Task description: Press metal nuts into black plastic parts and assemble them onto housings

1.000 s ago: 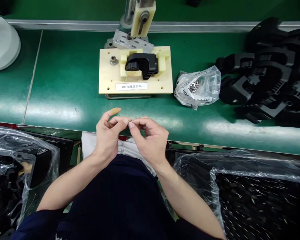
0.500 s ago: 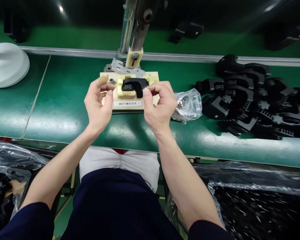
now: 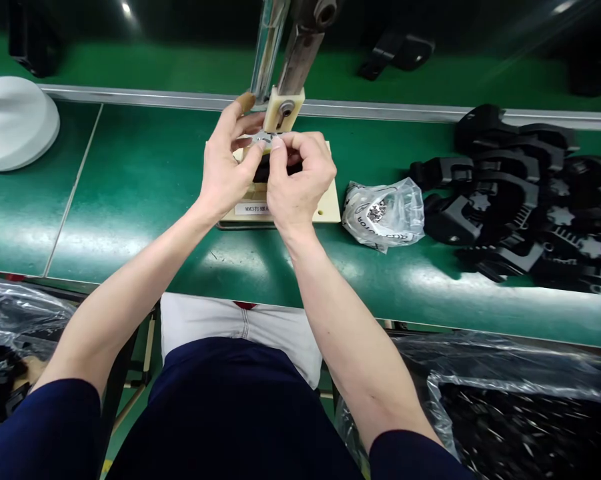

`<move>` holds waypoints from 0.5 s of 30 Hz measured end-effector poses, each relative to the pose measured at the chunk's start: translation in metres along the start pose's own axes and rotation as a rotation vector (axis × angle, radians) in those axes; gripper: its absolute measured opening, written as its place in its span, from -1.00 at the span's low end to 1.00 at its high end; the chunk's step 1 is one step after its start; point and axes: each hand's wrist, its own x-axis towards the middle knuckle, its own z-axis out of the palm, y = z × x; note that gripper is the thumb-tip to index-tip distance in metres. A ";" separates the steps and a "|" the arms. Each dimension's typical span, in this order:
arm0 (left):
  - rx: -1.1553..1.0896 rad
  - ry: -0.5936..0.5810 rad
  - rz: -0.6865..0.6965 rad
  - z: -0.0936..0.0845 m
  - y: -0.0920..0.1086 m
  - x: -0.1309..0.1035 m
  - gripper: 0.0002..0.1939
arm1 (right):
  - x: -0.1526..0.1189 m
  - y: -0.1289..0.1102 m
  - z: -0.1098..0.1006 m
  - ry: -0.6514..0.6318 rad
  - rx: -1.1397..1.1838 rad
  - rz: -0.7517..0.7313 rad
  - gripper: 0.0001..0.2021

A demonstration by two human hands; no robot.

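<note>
My left hand (image 3: pixel 227 163) reaches over the left side of a pale jig (image 3: pixel 330 203), thumb and fingers closing around a small silver metal plate (image 3: pixel 266 137). A brown cover caps one of its fingertips. From the right, my right hand (image 3: pixel 303 177) pinches with thumb and forefinger at the same plate; anything between those fingertips is too small to make out. Both thumbs nearly meet. Below them a black curved plastic part (image 3: pixel 263 170) lies in the jig, mostly hidden by my hands. A cream block (image 3: pixel 284 110) on a steel shaft hangs just above.
Right of the jig sits a clear plastic bag (image 3: pixel 383 213) of small metal screws. Farther right is a pile of black plastic parts (image 3: pixel 510 193). A white round base (image 3: pixel 17 123) stands at the left. Plastic-lined bins (image 3: pixel 510 360) flank my lap below the bench edge.
Both hands have moved forward and together, from either side of the jig to the metal plate above the black part. My left fingers have closed around the plate. The view has shifted slightly.
</note>
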 end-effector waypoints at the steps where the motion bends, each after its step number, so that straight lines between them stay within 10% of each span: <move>1: -0.019 -0.003 -0.014 0.001 0.000 0.001 -0.48 | 0.000 0.001 0.001 0.012 -0.026 -0.021 -0.73; 15: 0.081 -0.016 -0.021 0.003 0.002 0.012 -0.34 | 0.002 -0.001 0.011 0.138 -0.135 0.012 -0.73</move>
